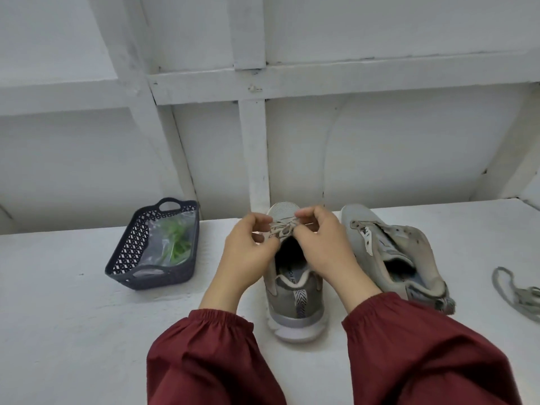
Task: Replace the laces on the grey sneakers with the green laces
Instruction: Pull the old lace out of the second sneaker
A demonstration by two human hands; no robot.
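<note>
Pinching the pale grey lace (282, 229) between our left hand (248, 249) and right hand (324, 249), we face the worn grey sneaker (295, 302), upright on the white table (73, 317), toe pointing away; bagged green laces (178, 241) lie in the dark basket (125, 247).

Matt grey mesh-cloth sneakers (295, 290), woven laces (282, 229), perforated dark plastic basket (128, 252), rough white-painted shelf (73, 317).

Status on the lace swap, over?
Grip: left hand and right hand both pinch the grey lace on the centre sneaker. The right sneaker unlaced, loose lace to its right. The green laces bagged in the basket. Nothing blocking.
</note>
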